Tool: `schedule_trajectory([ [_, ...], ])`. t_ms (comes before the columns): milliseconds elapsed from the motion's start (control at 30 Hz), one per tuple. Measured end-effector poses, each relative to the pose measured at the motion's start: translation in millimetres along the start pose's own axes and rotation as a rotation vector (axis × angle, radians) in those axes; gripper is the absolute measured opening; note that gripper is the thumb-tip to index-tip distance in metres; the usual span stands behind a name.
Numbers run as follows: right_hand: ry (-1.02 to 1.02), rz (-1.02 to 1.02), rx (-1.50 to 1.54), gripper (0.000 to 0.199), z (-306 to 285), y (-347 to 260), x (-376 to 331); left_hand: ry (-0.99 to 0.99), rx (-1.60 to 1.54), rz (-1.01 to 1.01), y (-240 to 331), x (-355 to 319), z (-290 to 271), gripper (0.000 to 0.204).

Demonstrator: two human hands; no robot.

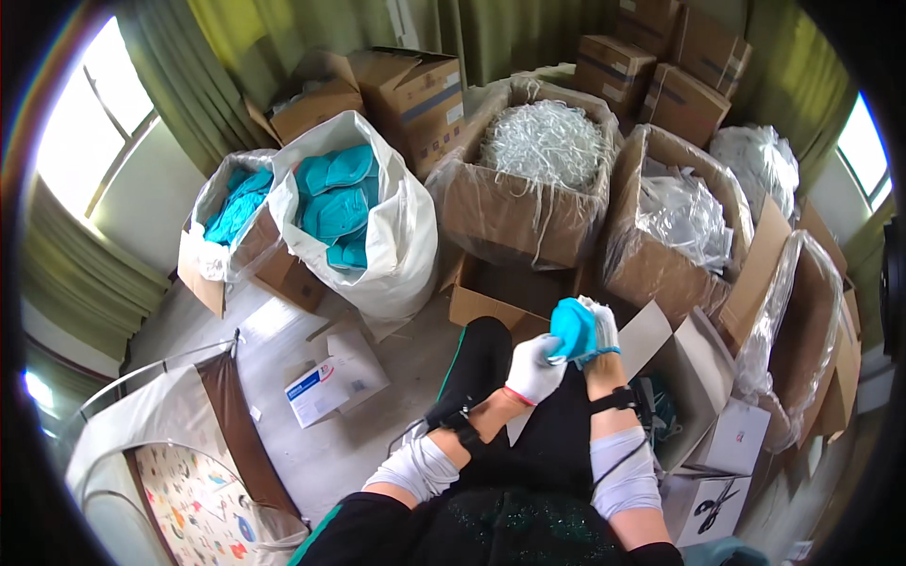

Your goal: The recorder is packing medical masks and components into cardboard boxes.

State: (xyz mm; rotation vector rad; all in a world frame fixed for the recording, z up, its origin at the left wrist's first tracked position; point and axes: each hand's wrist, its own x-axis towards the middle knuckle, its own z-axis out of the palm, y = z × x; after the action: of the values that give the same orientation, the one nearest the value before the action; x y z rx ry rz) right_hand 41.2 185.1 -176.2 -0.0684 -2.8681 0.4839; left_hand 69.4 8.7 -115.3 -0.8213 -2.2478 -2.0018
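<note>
At far left a clear plastic-lined carton of teal masks [231, 212] stands beside a big white woven sack of teal masks [344, 203]. Below them a small white and blue box [326, 382] lies on the grey floor [311, 453]. Your left hand [535, 370], in a white glove, closes on a teal face mask [573, 328] held above your lap. Your right hand [601, 325] grips the mask's other side. Behind sits a cardboard box of white elastic strips [543, 146].
</note>
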Motion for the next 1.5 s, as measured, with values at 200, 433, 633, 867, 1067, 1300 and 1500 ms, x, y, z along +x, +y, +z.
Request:
schedule_trajectory([
  [200,0.320,0.236,0.583,0.022,88,41,70,0.034,0.093,0.146,13,23,-41,0.007],
  [433,0.119,0.248,0.389,0.032,95,-48,103,0.169,-0.011,0.049,-10,11,-83,0.008],
  [633,0.141,0.311,0.329,0.033,84,-75,133,0.097,0.234,0.075,-26,8,-93,0.017],
  [867,0.044,0.337,0.980,0.030,-48,-43,160,0.125,0.054,-0.361,-40,-25,-102,0.026],
  [1067,0.067,0.353,1.355,0.024,-125,-80,143,-0.040,-0.488,-0.770,-62,16,-104,0.034],
  [1300,-0.135,0.300,1.289,0.020,-105,-96,94,-0.102,-1.215,-0.928,-81,38,-94,0.055],
  [1500,-0.335,0.192,0.936,0.019,-111,-100,68,-0.156,-1.642,-1.001,-80,33,-100,0.093],
])
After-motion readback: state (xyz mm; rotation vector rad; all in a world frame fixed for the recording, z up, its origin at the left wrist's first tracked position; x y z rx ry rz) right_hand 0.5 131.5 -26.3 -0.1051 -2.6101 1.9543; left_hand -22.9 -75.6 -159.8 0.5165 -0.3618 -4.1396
